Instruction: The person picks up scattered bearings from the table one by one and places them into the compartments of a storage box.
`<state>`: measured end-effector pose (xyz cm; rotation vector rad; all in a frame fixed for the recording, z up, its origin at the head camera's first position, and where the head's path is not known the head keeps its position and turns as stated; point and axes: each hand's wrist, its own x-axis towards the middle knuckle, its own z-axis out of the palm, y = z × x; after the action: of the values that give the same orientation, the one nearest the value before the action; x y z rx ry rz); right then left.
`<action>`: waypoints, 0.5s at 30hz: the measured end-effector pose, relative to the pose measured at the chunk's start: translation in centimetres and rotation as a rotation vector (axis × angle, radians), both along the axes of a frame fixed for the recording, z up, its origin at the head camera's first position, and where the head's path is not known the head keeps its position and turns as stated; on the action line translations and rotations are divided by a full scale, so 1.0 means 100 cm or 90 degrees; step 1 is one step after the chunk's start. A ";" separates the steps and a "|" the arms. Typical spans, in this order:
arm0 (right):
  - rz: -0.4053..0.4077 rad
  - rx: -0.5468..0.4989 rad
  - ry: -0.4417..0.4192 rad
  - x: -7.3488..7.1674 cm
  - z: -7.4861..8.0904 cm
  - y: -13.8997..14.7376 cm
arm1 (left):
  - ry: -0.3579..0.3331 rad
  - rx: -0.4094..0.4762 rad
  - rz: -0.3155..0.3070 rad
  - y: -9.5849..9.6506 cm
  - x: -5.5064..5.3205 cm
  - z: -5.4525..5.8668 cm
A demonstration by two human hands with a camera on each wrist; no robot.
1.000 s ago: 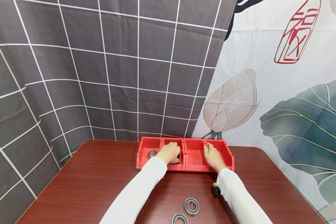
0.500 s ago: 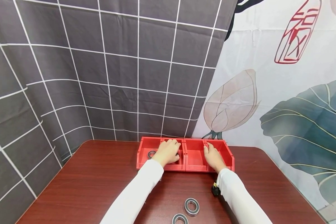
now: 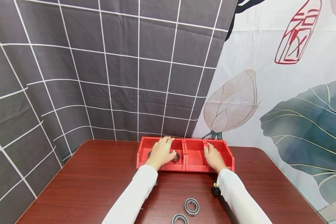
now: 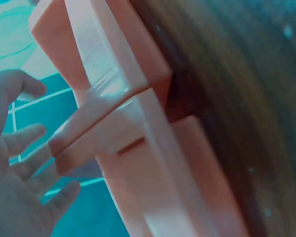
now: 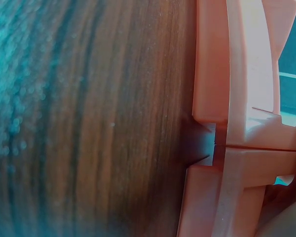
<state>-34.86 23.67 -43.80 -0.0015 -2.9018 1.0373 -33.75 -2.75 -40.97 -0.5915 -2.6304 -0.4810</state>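
My left hand (image 3: 160,153) hovers over the two left compartments of a row of red parts bins (image 3: 195,168), its fingers spread and holding nothing. A ball bearing (image 3: 175,157) lies in the second bin, just right of the thumb. Partly hidden behind this hand is another bearing (image 3: 149,154) in the leftmost bin. My right hand (image 3: 213,158) grips the divider wall between the third and fourth bins. In the left wrist view, the open fingers (image 4: 29,148) show beside the bin walls (image 4: 133,133). Only a sliver of the right hand appears in the right wrist view.
Two more bearings, a farther one (image 3: 191,207) and a nearer one (image 3: 180,219), lie on the reddish-brown table (image 3: 100,183) in front of the bins. A small black-and-yellow object (image 3: 215,189) shows by the right sleeve. Grey gridded cloth (image 3: 114,77) hangs behind the table.
My left hand has let go of the bearing in the second bin, opened its fingers and shifted left, uncovering that bearing. The right hand stays in place.
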 end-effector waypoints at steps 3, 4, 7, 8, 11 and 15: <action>-0.001 -0.002 -0.002 0.000 0.000 0.001 | -0.032 0.079 0.012 -0.003 0.001 -0.003; -0.001 -0.003 -0.002 -0.001 0.000 0.001 | -0.041 0.102 0.018 -0.004 0.001 -0.004; -0.002 -0.004 -0.001 -0.001 -0.001 0.001 | -0.069 0.157 0.041 -0.005 0.002 -0.006; -0.001 -0.004 -0.001 -0.001 -0.001 0.001 | -0.077 0.172 0.048 -0.006 0.002 -0.007; 0.001 -0.008 -0.004 0.000 -0.001 0.001 | -0.102 0.208 0.064 -0.007 0.003 -0.008; 0.003 -0.012 -0.008 0.001 0.001 0.000 | -0.129 0.246 0.083 -0.008 0.003 -0.009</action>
<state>-34.80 23.70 -43.68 -0.0030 -2.9040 1.0695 -33.42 -3.56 -41.89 -0.2566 -2.6340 -1.0220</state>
